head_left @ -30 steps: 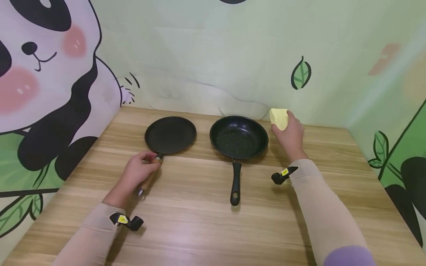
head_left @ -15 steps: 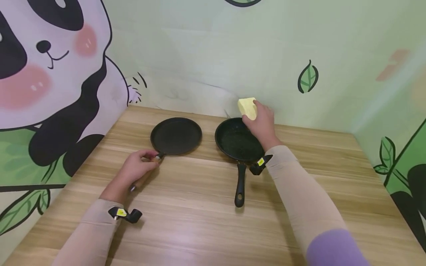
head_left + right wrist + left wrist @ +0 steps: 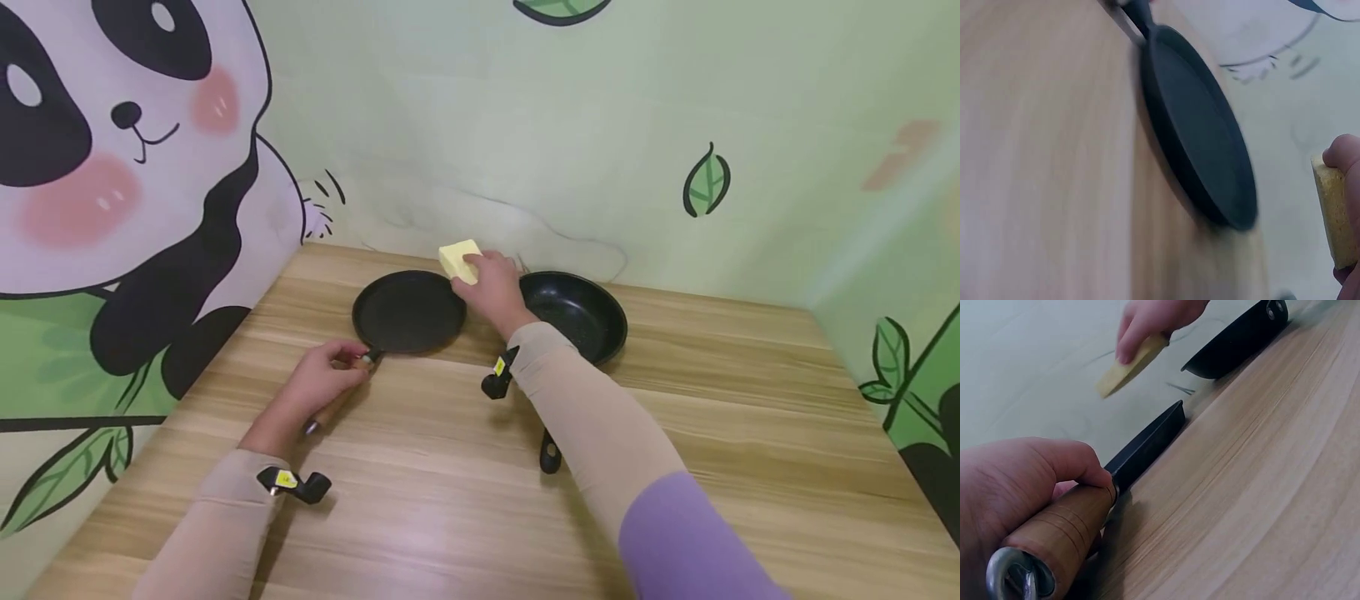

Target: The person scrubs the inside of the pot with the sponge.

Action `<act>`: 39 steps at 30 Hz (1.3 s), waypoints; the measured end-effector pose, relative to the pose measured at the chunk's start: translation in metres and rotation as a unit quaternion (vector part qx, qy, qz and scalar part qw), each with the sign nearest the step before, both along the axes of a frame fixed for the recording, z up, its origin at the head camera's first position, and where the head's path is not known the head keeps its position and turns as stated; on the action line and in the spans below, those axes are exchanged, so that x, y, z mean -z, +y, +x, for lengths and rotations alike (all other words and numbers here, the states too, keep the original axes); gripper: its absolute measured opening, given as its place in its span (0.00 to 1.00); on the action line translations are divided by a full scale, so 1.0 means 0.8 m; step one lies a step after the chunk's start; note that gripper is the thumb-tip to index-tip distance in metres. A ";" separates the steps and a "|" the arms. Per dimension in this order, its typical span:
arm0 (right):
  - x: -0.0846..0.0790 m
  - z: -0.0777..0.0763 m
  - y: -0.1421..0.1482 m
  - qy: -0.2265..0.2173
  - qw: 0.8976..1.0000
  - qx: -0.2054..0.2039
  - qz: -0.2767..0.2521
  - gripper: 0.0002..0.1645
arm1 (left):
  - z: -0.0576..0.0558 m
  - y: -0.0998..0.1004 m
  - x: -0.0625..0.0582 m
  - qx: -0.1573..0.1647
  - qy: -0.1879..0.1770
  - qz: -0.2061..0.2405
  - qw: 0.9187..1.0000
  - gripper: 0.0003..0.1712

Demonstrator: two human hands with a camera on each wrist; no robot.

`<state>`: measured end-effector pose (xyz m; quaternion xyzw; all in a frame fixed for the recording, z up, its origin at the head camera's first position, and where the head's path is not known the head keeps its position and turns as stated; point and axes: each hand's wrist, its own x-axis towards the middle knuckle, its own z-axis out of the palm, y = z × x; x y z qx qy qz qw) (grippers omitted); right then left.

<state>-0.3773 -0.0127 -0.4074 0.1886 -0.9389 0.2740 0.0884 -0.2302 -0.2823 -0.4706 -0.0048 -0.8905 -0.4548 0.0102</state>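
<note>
Yellow block point(image 3: 453, 255) aloft, toward two o'clock of flat pan point(image 3: 408, 311)

From afar I watch the right grip point(image 3: 492, 287) pinch the block in midair. I have the left grip point(image 3: 324, 381) curled round the flat pan's wooden handle point(image 3: 1066, 528), near half past seven. At its three o'clock, a deep pan point(image 3: 592, 310) sits on the table point(image 3: 442, 467).

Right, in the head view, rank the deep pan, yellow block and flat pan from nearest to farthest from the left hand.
1. Flat pan, its handle in the left hand.
2. Yellow block, to the right, in the right hand.
3. Deep pan, farthest right, partly behind the right arm.
</note>
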 end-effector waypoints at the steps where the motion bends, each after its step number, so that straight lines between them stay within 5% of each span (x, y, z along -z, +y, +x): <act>1: 0.002 0.001 -0.009 -0.003 1.000 -0.008 0.008 0.32 | 0.000 0.000 0.001 0.001 0.000 0.000 1.000 0.23; 11: 0.035 0.006 -0.079 -0.017 0.996 -0.068 0.064 0.30 | -0.004 -0.001 0.005 0.003 -0.009 0.007 1.000 0.24; 20: 0.063 0.010 -0.111 -0.026 0.994 -0.056 0.093 0.29 | -0.006 0.000 0.006 -0.007 -0.021 0.017 1.000 0.24; 39: 0.057 0.029 -0.149 -0.001 0.985 -0.084 0.152 0.25 | 0.000 -0.001 0.002 -0.028 -0.015 0.013 0.999 0.22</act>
